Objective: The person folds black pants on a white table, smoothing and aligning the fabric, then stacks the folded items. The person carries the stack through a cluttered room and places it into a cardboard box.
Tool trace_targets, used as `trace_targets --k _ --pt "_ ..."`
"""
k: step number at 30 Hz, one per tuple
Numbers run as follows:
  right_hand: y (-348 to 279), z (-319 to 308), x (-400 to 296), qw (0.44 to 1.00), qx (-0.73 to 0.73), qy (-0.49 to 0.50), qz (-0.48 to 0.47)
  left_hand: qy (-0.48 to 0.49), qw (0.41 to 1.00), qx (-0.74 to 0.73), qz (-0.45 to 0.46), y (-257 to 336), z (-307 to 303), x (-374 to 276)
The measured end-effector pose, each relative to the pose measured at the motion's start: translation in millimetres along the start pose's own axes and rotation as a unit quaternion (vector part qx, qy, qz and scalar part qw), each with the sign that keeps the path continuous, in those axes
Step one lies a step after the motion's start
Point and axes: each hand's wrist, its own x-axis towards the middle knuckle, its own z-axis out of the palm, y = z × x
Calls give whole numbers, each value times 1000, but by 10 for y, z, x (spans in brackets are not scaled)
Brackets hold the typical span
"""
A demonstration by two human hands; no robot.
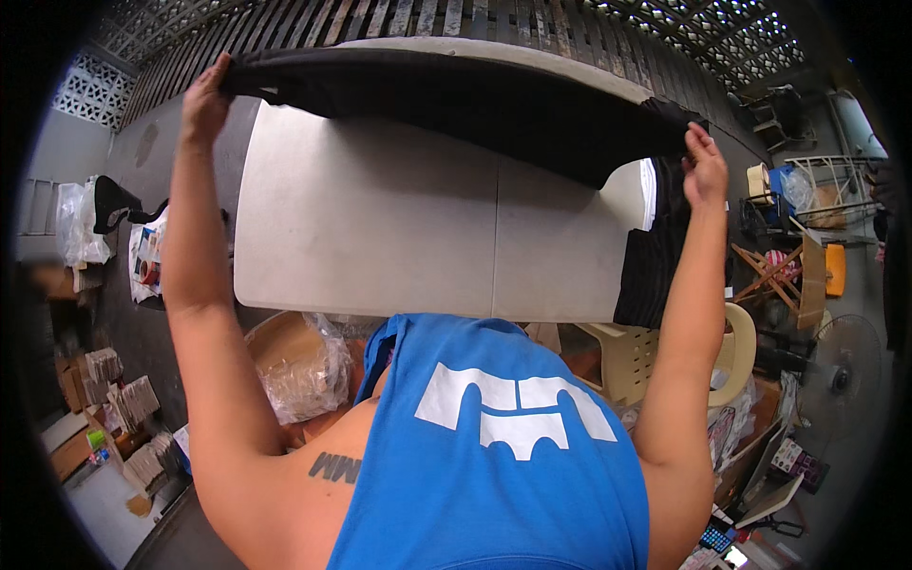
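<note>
A long piece of black cloth (pixel 442 96), perhaps a garment, stretches between my two hands above the far part of a pale folding table (pixel 370 228). My left hand (pixel 205 103) grips its left end, beyond the table's left edge. At the right end, my right hand (pixel 705 171) pinches the cloth between thumb and fingers. The middle hangs lower toward the right, and its lower edge seems to meet the tabletop there. Close by my right forearm lies a stack of folded black cloth (pixel 641 278) on the table's right side. A strip of white cloth (pixel 648 189) shows beside it.
A slatted barrier (pixel 427 18) runs behind the table. Under its near edge are a plastic-wrapped bundle (pixel 303 377) and a cream plastic chair (pixel 627 356). A fan (pixel 841 377) stands at right. Paper stacks (pixel 135 402) lie at lower left, a tape roll (pixel 149 271) at left.
</note>
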Motion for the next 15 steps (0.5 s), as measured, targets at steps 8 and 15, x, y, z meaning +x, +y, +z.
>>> trace_targets --k 8,15 --pt "34 -454 -990 999 -3 -22 -28 18 987 162 -4 719 63 -1093" --pt "1761 -543 -1755 986 -12 27 164 61 926 309 -208 -509 -725 -2296"
